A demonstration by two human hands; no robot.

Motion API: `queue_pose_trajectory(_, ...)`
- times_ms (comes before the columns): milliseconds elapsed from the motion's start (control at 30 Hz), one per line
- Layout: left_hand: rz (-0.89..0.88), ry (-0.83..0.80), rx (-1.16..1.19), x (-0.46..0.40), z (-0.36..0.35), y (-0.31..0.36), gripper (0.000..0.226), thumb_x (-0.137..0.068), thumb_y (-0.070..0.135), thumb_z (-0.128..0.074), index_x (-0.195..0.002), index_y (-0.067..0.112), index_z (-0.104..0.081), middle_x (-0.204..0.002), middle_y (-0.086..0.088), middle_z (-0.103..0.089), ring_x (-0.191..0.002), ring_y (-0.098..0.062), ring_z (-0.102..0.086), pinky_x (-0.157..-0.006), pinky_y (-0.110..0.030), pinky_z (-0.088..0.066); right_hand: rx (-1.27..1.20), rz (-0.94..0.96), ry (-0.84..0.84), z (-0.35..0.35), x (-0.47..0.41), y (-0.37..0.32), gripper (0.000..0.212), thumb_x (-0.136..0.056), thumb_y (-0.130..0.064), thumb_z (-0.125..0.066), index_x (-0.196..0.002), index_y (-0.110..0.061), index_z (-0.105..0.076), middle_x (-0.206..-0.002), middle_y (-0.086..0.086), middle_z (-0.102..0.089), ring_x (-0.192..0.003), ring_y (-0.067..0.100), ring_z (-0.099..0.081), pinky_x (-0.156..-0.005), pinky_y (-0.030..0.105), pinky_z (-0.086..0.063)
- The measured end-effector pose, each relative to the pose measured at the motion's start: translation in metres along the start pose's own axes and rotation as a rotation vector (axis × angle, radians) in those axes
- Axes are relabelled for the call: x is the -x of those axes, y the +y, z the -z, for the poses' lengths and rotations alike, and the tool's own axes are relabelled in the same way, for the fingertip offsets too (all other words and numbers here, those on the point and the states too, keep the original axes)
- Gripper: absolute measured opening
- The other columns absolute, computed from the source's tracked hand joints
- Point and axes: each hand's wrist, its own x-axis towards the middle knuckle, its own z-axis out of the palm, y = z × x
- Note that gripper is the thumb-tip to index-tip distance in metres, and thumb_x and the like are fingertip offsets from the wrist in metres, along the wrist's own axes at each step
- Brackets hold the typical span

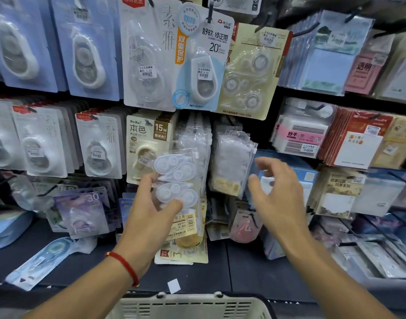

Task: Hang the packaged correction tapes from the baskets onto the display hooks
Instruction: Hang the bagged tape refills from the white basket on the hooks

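My left hand grips a clear blister pack of white correction tapes, held upright with its back facing me, in front of the middle row of the display. A red cord circles that wrist. My right hand hovers empty to the right of the pack, fingers spread and loosely curved, just below a hanging stack of the same clear packs. More such packs hang directly behind the held one. A cream plastic basket sits at the bottom edge; its contents are out of view.
Display hooks carry many carded correction tapes: blue cards upper left, a "20" card top centre, a beige "15M" card. Sticky-note packs fill the right side. Loose packs lie on the dark shelf below.
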Motion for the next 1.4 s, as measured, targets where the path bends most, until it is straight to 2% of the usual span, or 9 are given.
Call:
queue_pose_trajectory(167,0.000,-0.156,0.036,0.006,-0.007,0.001,0.055,-0.084,0.021,-0.085,-0.127,0.045,-0.062,-0.116,0.002,-0.078,-0.107,-0.017,-0.076,-0.086,-0.032,-0.063,-0.286,-0.020,-0.506,-0.024,0.025,-0.009,0.022,-0.097,-0.049,-0.066,-0.106,-0.029,-0.072,-0.101,-0.012,-0.077,-0.096,0.003,-0.071,-0.085,0.026,-0.056)
queue_pose_trajectory(367,0.070,-0.191,0.054,0.011,-0.013,0.003,0.056,-0.089,0.002,-0.075,-0.135,0.031,-0.061,-0.113,-0.009,-0.076,-0.095,-0.026,-0.078,-0.077,-0.036,-0.065,-0.654,-0.331,-0.293,-0.027,0.022,-0.008,0.019,-0.107,-0.038,-0.058,-0.089,-0.031,-0.062,-0.089,-0.002,-0.080,-0.078,0.020,-0.079,-0.056,0.035,-0.060)
queue_pose_trajectory(533,0.092,-0.343,0.086,0.021,-0.023,0.015,0.067,-0.088,-0.015,-0.070,-0.138,0.028,-0.059,-0.135,0.002,-0.069,-0.111,-0.026,-0.074,-0.099,-0.043,-0.060,-0.689,-0.407,-0.144,-0.019,0.013,-0.001,0.025,-0.107,-0.041,-0.058,-0.100,-0.017,-0.065,-0.084,0.000,-0.078,-0.080,0.021,-0.078,-0.068,0.037,-0.059)
queue_pose_trajectory(733,0.083,-0.392,0.114,0.025,-0.028,0.023,0.068,-0.086,-0.014,-0.074,-0.137,0.028,-0.059,-0.139,0.012,-0.067,-0.115,-0.020,-0.072,-0.101,-0.047,-0.058,-0.708,-0.432,-0.095,-0.013,0.009,-0.001,0.028,-0.105,-0.042,-0.061,-0.108,-0.016,-0.070,-0.091,0.004,-0.080,-0.087,0.024,-0.078,-0.083,0.046,-0.058)
queue_pose_trajectory(867,-0.003,-0.458,-0.164,0.016,-0.021,0.012,0.067,-0.093,-0.001,-0.069,-0.142,0.042,-0.053,-0.142,0.024,-0.061,-0.129,-0.002,-0.059,-0.108,-0.031,-0.052,-0.312,-0.310,-0.046,-0.013,0.006,0.008,0.033,-0.104,-0.043,-0.059,-0.129,-0.023,-0.063,-0.117,-0.005,-0.074,-0.104,0.014,-0.069,-0.095,0.040,-0.055)
queue_pose_trajectory(967,-0.316,-0.350,-0.762,-0.004,-0.012,-0.001,0.071,-0.094,0.010,-0.064,-0.155,0.038,-0.041,-0.161,0.019,-0.040,-0.151,0.001,-0.029,-0.121,-0.009,-0.017,0.089,0.111,0.050,-0.019,0.005,0.014,0.045,-0.101,-0.021,-0.062,-0.145,-0.016,-0.052,-0.140,-0.003,-0.055,-0.128,0.012,-0.048,-0.110,0.032,-0.040)
queue_pose_trajectory(1033,-0.466,-0.302,-1.022,-0.021,-0.011,-0.006,0.075,-0.093,0.012,-0.063,-0.160,0.032,-0.034,-0.170,0.013,-0.022,-0.158,-0.008,-0.011,-0.125,-0.014,-0.002,0.228,0.309,-0.053,-0.035,-0.002,0.017,0.050,-0.099,-0.012,-0.061,-0.148,-0.010,-0.053,-0.151,0.007,-0.051,-0.141,0.021,-0.043,-0.118,0.040,-0.038)
queue_pose_trajectory(1200,-0.417,-0.282,-1.100,-0.049,-0.024,-0.023,0.091,-0.093,0.010,-0.064,-0.165,0.037,-0.015,-0.172,0.012,0.020,-0.160,-0.011,0.014,-0.131,-0.037,-0.018,0.603,0.332,-0.311,-0.085,-0.032,0.026,0.088,-0.094,-0.013,-0.060,-0.167,-0.009,-0.012,-0.176,0.008,0.011,-0.163,0.025,0.003,-0.129,0.044,-0.021)
queue_pose_trajectory(1400,-0.458,-0.280,-1.174,-0.055,-0.016,-0.038,0.097,-0.086,0.009,-0.066,-0.165,0.035,-0.014,-0.169,0.012,0.032,-0.157,-0.010,0.025,-0.129,-0.038,-0.022,0.658,0.222,-0.357,-0.118,-0.076,0.038,0.094,-0.092,-0.007,-0.060,-0.168,-0.013,-0.003,-0.175,0.005,0.017,-0.162,0.022,0.012,-0.130,0.048,-0.018)
